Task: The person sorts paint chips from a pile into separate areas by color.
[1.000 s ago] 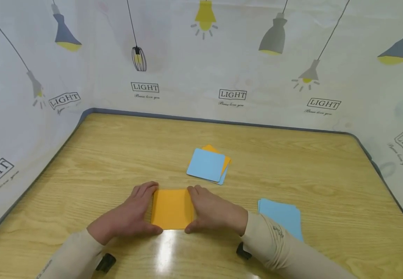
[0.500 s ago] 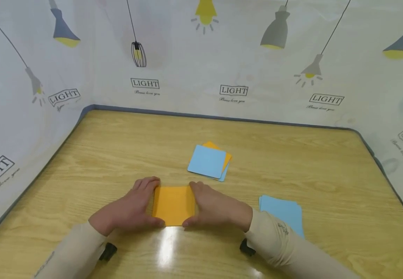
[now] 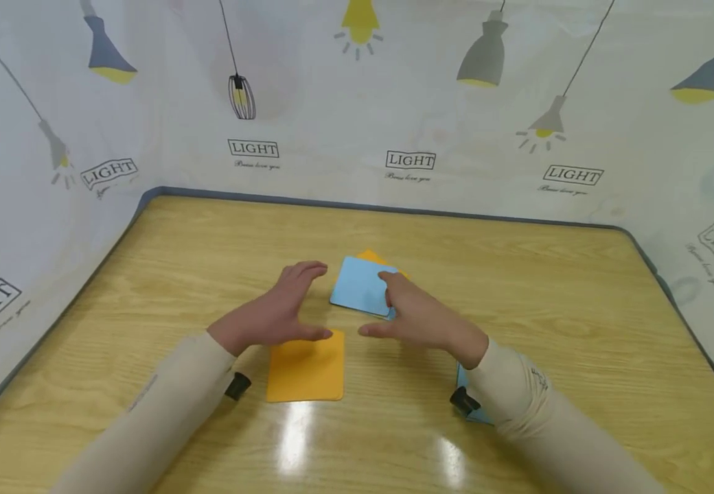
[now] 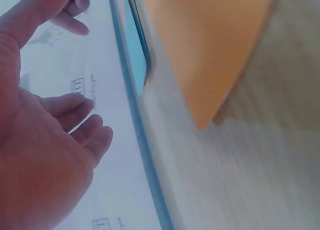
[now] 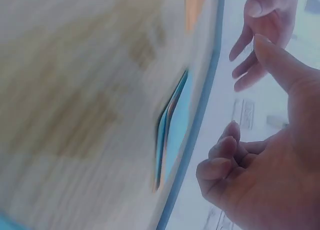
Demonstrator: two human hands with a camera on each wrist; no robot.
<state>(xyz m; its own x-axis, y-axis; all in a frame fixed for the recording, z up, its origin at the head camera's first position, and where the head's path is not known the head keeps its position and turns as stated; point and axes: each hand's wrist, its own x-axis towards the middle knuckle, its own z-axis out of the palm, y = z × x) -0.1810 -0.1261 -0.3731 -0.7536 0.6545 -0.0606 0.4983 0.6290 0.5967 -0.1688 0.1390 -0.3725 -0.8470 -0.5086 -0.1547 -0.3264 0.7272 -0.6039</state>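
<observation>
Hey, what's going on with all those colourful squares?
Someone's left hand and right hand are both open over the table, holding nothing. An orange square lies flat nearest the left hand. Farther back sits a messy blue-and-orange pile, with a blue square on top. Another blue piece is partly hidden by the right sleeve.

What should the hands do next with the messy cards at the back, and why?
Probably bring the left hand and right hand down to the sides of the messy pile. Both hands are near it, hold nothing, and have their thumbs spread from their fingers. An orange card sticks out crookedly under the top blue one.
</observation>
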